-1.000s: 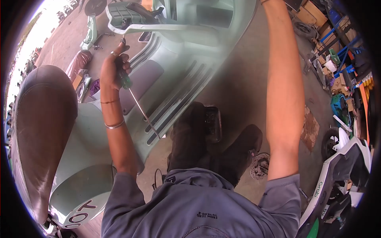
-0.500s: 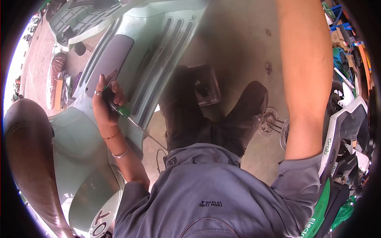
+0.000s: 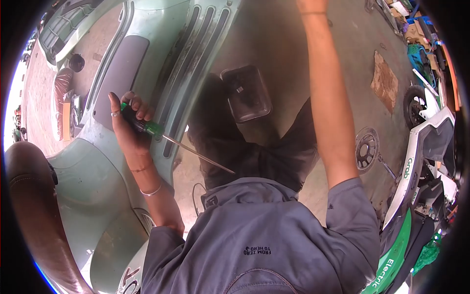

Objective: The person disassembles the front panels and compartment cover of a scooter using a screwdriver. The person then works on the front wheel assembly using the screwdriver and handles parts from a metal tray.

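My left hand is closed around the green and black handle of a screwdriver. Its long metal shaft slants down to the right, the tip in front of my shirt hem. This hand is over the pale green scooter body, close to the ribbed footboard; whether they touch I cannot tell. My right arm stretches forward, and only the base of my right hand shows at the top edge. Its fingers are out of frame.
Between my legs a plastic tray holds small dark parts. The scooter's brown seat is on the left. On the right are a disc-shaped metal part, a brown flat piece and a white Grab-marked panel.
My right arm has swung left, bringing its wrist into view at the top. The screwdriver shaft now points more sideways to the right. The camera view has shifted, showing more floor on the right.
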{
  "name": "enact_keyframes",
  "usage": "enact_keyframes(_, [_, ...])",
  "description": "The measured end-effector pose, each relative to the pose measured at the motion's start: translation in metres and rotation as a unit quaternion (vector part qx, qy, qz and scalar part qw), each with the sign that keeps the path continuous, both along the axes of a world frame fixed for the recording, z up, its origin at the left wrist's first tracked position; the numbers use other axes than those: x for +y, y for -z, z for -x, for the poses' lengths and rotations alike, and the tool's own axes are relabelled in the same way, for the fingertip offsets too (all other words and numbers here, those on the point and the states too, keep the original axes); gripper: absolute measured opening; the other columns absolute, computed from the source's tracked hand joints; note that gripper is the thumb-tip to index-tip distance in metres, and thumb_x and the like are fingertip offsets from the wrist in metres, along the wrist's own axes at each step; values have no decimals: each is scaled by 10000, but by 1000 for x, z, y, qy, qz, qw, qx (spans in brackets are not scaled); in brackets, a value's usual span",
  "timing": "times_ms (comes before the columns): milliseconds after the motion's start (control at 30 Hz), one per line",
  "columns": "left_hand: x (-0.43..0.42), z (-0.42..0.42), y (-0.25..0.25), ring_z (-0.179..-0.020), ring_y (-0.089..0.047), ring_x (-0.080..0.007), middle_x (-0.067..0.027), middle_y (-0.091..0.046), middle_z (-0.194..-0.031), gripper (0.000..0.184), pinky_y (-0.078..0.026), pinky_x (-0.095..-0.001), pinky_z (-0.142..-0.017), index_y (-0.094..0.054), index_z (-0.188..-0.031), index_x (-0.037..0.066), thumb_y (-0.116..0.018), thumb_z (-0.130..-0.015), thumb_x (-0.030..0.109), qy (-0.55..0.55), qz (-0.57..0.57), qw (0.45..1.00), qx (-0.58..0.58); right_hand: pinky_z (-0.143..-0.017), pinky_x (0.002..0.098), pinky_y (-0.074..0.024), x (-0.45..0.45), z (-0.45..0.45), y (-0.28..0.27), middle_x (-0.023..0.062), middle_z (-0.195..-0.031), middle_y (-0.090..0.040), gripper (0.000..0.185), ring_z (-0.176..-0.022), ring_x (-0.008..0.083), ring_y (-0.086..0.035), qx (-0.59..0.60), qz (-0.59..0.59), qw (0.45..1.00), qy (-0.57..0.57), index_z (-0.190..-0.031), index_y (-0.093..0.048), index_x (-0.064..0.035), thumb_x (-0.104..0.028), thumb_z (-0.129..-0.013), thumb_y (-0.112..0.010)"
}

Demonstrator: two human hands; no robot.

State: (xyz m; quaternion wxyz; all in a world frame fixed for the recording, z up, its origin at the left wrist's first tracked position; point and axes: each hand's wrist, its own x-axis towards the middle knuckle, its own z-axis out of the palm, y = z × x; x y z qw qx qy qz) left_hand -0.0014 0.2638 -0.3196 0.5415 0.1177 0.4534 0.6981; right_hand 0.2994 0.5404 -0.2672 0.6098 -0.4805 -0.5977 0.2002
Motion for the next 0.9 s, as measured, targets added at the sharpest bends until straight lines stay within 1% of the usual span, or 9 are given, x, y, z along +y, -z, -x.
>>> enact_keyframes(67, [-1,-1,7,-627,-416,-119,-18,-427,-746,487,-374,-269,-556,-571,-932,36,-521,-1014,513,-16,-19,999,-27,-915,363,-534,-13,-10,118,204,-1072,-718,512,-1020,300,-689,-90,144,985,37,-1129,-660,36,-323,-793,-802])
enact_keyframes(100, [0,-1,10,-643,-425,-123,-22,-427,-756,479,-384,-271,-572,-556,-893,45,-550,-1000,512,-39,-40,994,-89,-891,419,-534,-25,-12,190,183,-953,-740,363,-954,332,-713,-187,148,970,52,-1043,-718,-11,-341,-895,-698])
enact_keyframes(133, [0,-1,13,-659,-434,-127,-25,-426,-767,476,-394,-272,-588,-541,-854,54,-579,-986,510,-60,-60,985,-150,-900,435,-531,-42,-18,238,173,-1003,-735,334,-997,374,-686,-260,274,925,-26,-1080,-725,-67,-337,-884,-704])
enact_keyframes(167, [-1,0,15,-659,-434,-127,-25,-426,-767,476,-394,-272,-588,-541,-854,54,-579,-986,510,-62,-59,985,-149,-931,448,-520,-53,-28,307,162,-1089,-719,296,-1053,375,-661,-343,274,895,-78,-1096,-729,-120,-315,-874,-706])
enact_keyframes(200, [-2,2,16,-679,-444,-126,-20,-427,-777,446,-410,-272,-612,-520,-881,56,-596,-983,483,-68,-72,982,-162,-996,453,-482,-68,-32,343,166,-1222,-666,357,-1153,370,-606,-399,340,846,-100,-1152,-704,-92,-337,-899,-647])
enact_keyframes(233, [-2,3,17,-698,-454,-126,-15,-428,-786,421,-425,-272,-637,-499,-908,57,-613,-981,455,-72,-85,978,-174,-965,464,-513,-79,-34,379,123,-1202,-625,249,-1150,352,-599,-393,367,838,-90,-1105,-738,-189,-270,-871,-711])
enact_keyframes(667, [-13,23,12,-722,-484,-153,-41,-451,-824,483,-464,-311,-680,-503,-901,56,-622,-945,522,-149,-116,962,-196,-977,465,-478,-106,-7,420,109,-1210,-578,219,-1182,325,-546,-560,309,768,-44,-1058,-736,-156,-236,-863,-677])
enact_keyframes(767, [-16,26,16,-743,-482,-158,-42,-442,-835,445,-472,-327,-713,-501,-941,47,-636,-953,470,-117,-158,956,-219,-973,465,-476,-108,-5,427,104,-1203,-574,224,-1164,330,-552,-474,350,808,-19,-1052,-736,-139,-214,-842,-717])
enact_keyframes(900, [-14,20,13,-739,-495,-157,-42,-465,-816,463,-474,-319,-702,-530,-923,37,-646,-940,485,-144,-141,960,-194,-973,475,-465,-111,0,425,103,-1197,-565,245,-1163,332,-543,-474,358,804,-10,-1070,-727,-127,-204,-838,-734])
